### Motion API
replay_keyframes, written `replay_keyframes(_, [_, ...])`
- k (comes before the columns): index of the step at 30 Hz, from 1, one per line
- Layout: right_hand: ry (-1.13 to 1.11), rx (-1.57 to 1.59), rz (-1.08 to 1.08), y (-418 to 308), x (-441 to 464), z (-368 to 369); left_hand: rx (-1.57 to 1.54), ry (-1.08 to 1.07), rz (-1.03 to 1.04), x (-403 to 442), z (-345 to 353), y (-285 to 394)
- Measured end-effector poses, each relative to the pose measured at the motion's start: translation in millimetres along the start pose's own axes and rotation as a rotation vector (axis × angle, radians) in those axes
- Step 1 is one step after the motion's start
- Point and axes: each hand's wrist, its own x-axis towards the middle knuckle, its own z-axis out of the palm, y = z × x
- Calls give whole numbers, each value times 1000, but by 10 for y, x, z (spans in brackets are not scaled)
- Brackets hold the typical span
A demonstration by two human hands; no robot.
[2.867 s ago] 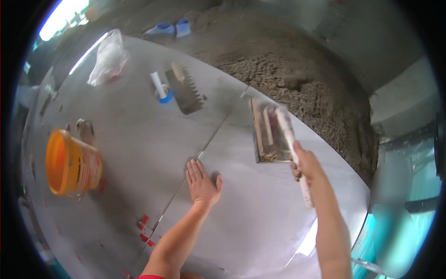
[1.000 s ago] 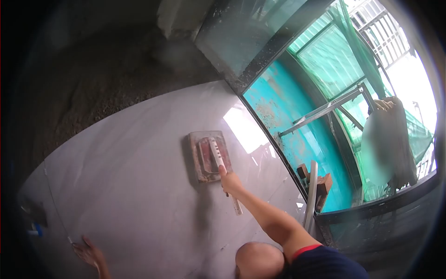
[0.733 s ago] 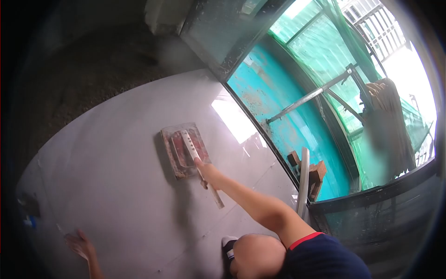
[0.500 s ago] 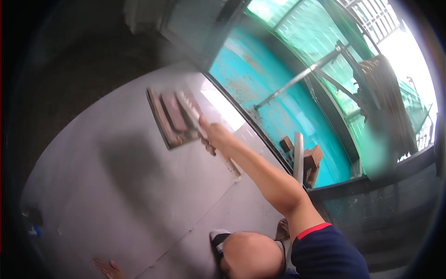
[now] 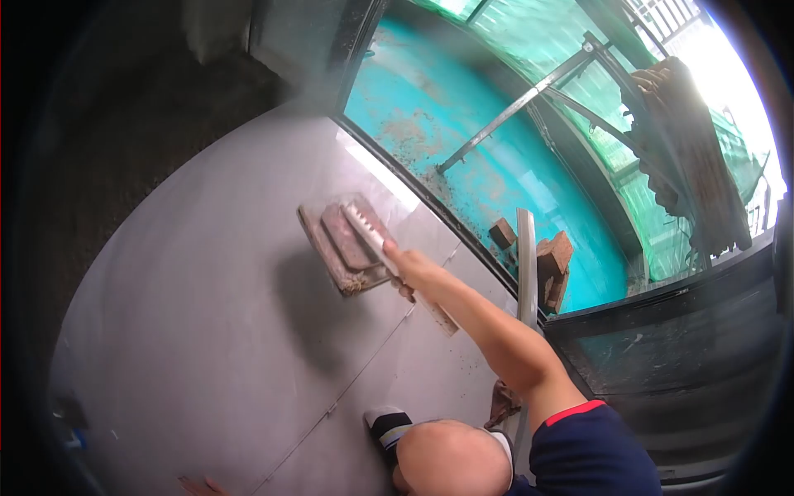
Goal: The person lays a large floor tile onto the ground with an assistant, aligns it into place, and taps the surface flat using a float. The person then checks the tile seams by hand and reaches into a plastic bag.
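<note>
My right hand (image 5: 405, 269) is closed around the long pale bar of a hand tool (image 5: 356, 244). The bar has a toothed edge near its top and runs past my fist at the lower end. Beyond my hand, the tool shows a flat, stained, layered pad with a worn edge; its exact kind I cannot make out. It hangs above the large grey floor tiles (image 5: 190, 273), with its shadow below left. Only the fingertips of my left hand (image 5: 203, 486) show at the bottom edge, spread out by the tile surface.
A thin joint line crosses the tiles. A dark door frame and sill (image 5: 447, 217) border a turquoise floor (image 5: 496, 153) with brick pieces (image 5: 554, 256) and a metal strut (image 5: 521, 107). An upright pale bar (image 5: 527, 264) is near my knee (image 5: 455, 459). A small blue-and-dark item (image 5: 76, 436) lies far left.
The tool and my right hand have come lower and to the right in view, with less blur. My left hand has slipped further out at the bottom as the view shifted.
</note>
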Motion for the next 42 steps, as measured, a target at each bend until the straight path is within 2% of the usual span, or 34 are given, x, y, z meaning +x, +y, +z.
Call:
replay_keyframes(3, [105, 69, -237, -175, -206, -238, -18, -131, -104, 2, -256, 192])
replay_keyframes(6, [519, -217, -567, 253, -7, -14, 33, -81, -106, -23, -16, 55])
replay_keyframes(9, [318, -416, -149, 939, 492, 355, -165, -185, -209, 80, -541, 447])
replay_keyframes(12, [284, -380, -108, 867, 474, 418, 151, -119, -225, -7, 123, 26])
replay_keyframes(13, [281, -392, -42, 782, 338, 408, 5, -26, -177, -70, 410, -122])
replay_keyframes(14, [258, -357, -49, 868, 373, 366, -110, 71, -161, -204, 596, -230])
replay_keyframes(15, [183, -409, -44, 1054, 630, 270, -96, 43, -186, -257, 535, -162])
replay_keyframes(17, [127, -321, -45, 942, 732, 135, -156, -83, -280, -80, -139, 356])
replay_keyframes(18, [116, -302, -151, 717, 653, 70, -27, -58, -202, -120, -42, 302])
replay_keyframes(19, [228, -313, -103, 571, 735, 49, -48, -55, -231, -79, -185, 400])
replay_keyframes(20, [247, -318, -45, 360, 763, 7, -54, -60, -228, -73, -233, 415])
replay_keyframes(21, [214, -362, -71, 226, 985, -234, -92, -95, -273, -56, -296, 458])
replay_keyframes(22, [218, -271, -133, -120, 645, -123, -82, -107, -295, -53, -306, 484])
replay_keyframes(23, [189, -254, -65, -390, 612, -287, -79, -112, -297, -33, -312, 442])
replay_keyframes(26, [177, -150, -309, -1267, -442, 181, -74, -129, -297, -34, -352, 439])
replay_keyframes(28, [43, -65, -604, -1226, -253, 44, -104, -121, -306, -9, -373, 445])
replay_keyframes(30, [29, 51, -653, -883, 3, 207, -133, -120, -313, -24, -410, 460])
replay_keyframes(31, [56, -70, -668, -628, 157, 424, -146, -119, -318, -19, -454, 470])
replay_keyframes(32, [75, -324, -698, -213, 242, 711, -162, -115, -325, -13, -483, 483])
replay_keyframes(34, [29, -997, -881, 539, 198, 1361, -175, -106, -329, 2, -498, 459])
replay_keyframes(36, [-214, -1000, -464, 618, -84, 1978, -186, -97, -324, -10, -505, 454])
replay_keyframes(39, [-372, -1075, -345, -131, -359, 2175, -155, -161, -351, -10, -453, 410])
replay_keyframes(41, [-403, -859, -340, -705, -906, 2431, -157, -107, -325, -46, -447, 346])
replay_keyframes(42, [-469, -837, -414, -942, -1121, 2422, -181, -82, -314, -54, -413, 396])
